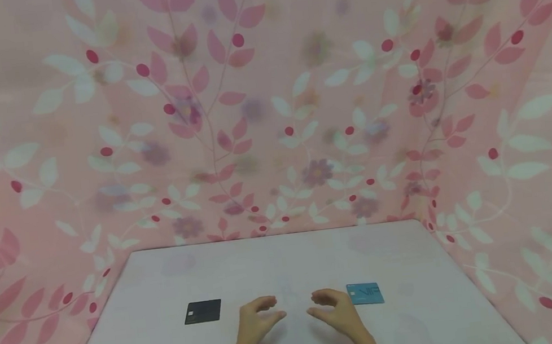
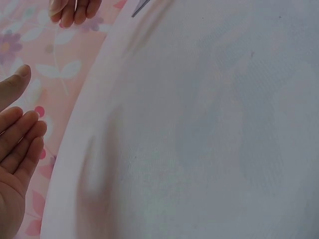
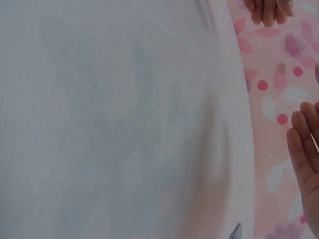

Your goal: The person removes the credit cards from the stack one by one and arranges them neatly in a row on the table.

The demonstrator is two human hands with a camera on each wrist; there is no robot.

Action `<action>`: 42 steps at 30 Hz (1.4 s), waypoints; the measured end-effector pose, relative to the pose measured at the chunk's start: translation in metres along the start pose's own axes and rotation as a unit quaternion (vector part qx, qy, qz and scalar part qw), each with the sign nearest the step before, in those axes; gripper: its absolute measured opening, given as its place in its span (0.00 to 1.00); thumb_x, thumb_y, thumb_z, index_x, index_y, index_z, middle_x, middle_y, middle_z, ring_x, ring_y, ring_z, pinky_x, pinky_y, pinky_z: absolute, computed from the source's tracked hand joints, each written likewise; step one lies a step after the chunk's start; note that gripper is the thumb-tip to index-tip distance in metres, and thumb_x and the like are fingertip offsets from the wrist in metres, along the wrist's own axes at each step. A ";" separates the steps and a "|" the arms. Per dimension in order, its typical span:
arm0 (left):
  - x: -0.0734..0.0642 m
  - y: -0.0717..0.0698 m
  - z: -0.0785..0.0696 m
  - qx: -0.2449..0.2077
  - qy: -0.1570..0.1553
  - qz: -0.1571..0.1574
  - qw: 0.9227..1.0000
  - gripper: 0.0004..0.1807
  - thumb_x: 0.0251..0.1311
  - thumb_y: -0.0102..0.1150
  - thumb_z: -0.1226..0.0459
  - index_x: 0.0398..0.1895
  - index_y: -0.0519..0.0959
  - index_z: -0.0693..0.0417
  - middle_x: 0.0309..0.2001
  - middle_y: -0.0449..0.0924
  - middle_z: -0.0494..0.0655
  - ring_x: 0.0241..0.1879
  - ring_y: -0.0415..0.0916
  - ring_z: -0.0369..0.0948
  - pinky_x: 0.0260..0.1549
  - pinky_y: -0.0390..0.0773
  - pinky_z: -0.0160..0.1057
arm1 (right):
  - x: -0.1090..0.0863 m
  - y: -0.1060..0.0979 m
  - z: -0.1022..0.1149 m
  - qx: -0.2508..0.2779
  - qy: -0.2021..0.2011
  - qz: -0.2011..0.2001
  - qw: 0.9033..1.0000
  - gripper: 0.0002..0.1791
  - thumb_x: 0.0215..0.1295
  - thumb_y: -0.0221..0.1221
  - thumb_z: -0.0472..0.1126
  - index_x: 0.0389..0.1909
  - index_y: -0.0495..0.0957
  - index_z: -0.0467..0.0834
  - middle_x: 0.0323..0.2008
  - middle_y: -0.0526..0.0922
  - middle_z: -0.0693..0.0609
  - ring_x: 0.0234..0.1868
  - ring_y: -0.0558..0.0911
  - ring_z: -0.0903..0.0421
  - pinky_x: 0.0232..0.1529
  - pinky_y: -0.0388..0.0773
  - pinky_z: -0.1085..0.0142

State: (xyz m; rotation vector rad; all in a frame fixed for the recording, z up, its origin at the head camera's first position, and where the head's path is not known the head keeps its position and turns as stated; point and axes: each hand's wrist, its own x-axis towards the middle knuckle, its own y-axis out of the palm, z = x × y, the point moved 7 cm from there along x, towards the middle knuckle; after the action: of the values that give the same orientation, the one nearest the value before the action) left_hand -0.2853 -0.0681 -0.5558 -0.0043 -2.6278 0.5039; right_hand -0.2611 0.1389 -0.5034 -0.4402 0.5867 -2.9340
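Note:
A black card (image 1: 203, 312) with a chip lies flat on the white table, left of my left hand (image 1: 259, 320). On the other side, a blue card (image 1: 367, 293) with dark lettering lies just beyond my right hand (image 1: 340, 311), whose edge overlaps its left end in the head view. Both hands hover over the table, facing each other with a gap between them. Their fingers are loosely bent, thumbs apart from them, and neither holds anything. In the left wrist view the left hand's fingers (image 2: 20, 139) show relaxed, as do the right hand's fingers (image 3: 304, 139) in the right wrist view.
The white table top (image 1: 276, 263) ends at a straight back edge. Pink floral cloth (image 1: 269, 110) rises behind it and along both sides. Soft hand shadows fall on the surface.

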 end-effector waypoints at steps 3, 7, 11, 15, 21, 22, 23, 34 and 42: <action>0.002 0.006 0.000 -0.004 0.005 0.006 1.000 0.21 0.42 0.74 0.60 0.39 0.81 0.64 0.36 0.85 0.50 0.36 0.82 0.43 0.39 0.79 0.39 | -0.001 -0.005 0.001 -0.010 0.008 0.006 1.000 0.16 0.52 0.67 0.35 0.41 0.79 0.33 0.39 0.83 0.37 0.43 0.81 0.39 0.47 0.77 0.53; 0.005 0.014 -0.003 -0.007 0.015 0.012 1.000 0.22 0.43 0.73 0.58 0.39 0.81 0.64 0.36 0.85 0.50 0.36 0.82 0.44 0.39 0.79 0.39 | -0.001 -0.013 -0.004 -0.008 0.012 0.003 1.000 0.15 0.51 0.67 0.33 0.41 0.78 0.33 0.39 0.82 0.36 0.42 0.81 0.38 0.47 0.76 0.52; 0.008 0.023 -0.006 -0.014 0.041 0.012 0.999 0.21 0.43 0.73 0.59 0.38 0.81 0.65 0.35 0.85 0.51 0.35 0.82 0.44 0.38 0.80 0.39 | -0.004 -0.021 -0.010 -0.006 0.026 0.002 1.000 0.15 0.51 0.68 0.34 0.40 0.78 0.34 0.38 0.83 0.38 0.43 0.81 0.39 0.48 0.76 0.53; 0.011 0.033 -0.011 -0.025 0.067 0.012 0.997 0.21 0.43 0.73 0.61 0.37 0.81 0.67 0.35 0.84 0.53 0.34 0.82 0.46 0.37 0.80 0.38 | -0.006 -0.029 -0.017 -0.009 0.036 -0.004 0.999 0.15 0.51 0.68 0.35 0.40 0.78 0.34 0.38 0.83 0.39 0.43 0.81 0.39 0.48 0.76 0.51; 0.016 0.047 -0.016 -0.034 0.079 0.021 0.996 0.21 0.43 0.73 0.61 0.37 0.80 0.68 0.35 0.84 0.57 0.34 0.82 0.49 0.37 0.80 0.40 | -0.004 -0.040 -0.051 -0.020 0.041 -0.025 0.999 0.16 0.51 0.68 0.34 0.41 0.78 0.33 0.38 0.83 0.39 0.42 0.82 0.44 0.46 0.77 0.54; 0.017 0.049 -0.017 -0.035 0.080 0.022 0.996 0.21 0.43 0.73 0.61 0.37 0.80 0.68 0.34 0.84 0.57 0.34 0.82 0.49 0.37 0.80 0.40 | -0.004 -0.041 -0.058 -0.024 0.045 -0.030 0.998 0.16 0.51 0.68 0.34 0.41 0.78 0.33 0.38 0.83 0.41 0.42 0.82 0.46 0.46 0.78 0.56; 0.018 0.052 -0.018 -0.037 0.083 0.023 0.996 0.21 0.43 0.73 0.62 0.37 0.80 0.68 0.34 0.84 0.58 0.34 0.82 0.50 0.36 0.80 0.40 | -0.004 -0.043 -0.064 -0.030 0.049 -0.032 0.998 0.16 0.51 0.68 0.35 0.41 0.79 0.34 0.38 0.84 0.42 0.42 0.82 0.48 0.45 0.78 0.58; 0.029 0.076 -0.028 -0.041 0.096 0.030 0.994 0.20 0.41 0.74 0.62 0.36 0.81 0.66 0.33 0.84 0.57 0.33 0.81 0.48 0.36 0.80 0.39 | -0.008 -0.059 -0.076 -0.015 0.055 -0.032 0.998 0.20 0.49 0.70 0.39 0.41 0.78 0.32 0.38 0.83 0.41 0.41 0.83 0.47 0.44 0.79 0.59; 0.034 0.094 -0.038 -0.029 0.088 0.052 0.994 0.21 0.41 0.75 0.62 0.37 0.81 0.64 0.35 0.83 0.58 0.35 0.81 0.49 0.38 0.79 0.40 | -0.008 -0.075 -0.084 -0.040 0.042 -0.030 0.998 0.21 0.49 0.70 0.40 0.42 0.78 0.33 0.39 0.83 0.40 0.42 0.83 0.45 0.46 0.78 0.59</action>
State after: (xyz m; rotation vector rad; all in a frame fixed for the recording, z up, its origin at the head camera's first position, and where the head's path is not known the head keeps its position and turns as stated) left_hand -0.3068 0.0357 -0.5428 -0.1953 -2.4763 0.4403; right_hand -0.2830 0.2395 -0.5498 -0.3505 0.7166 -3.0072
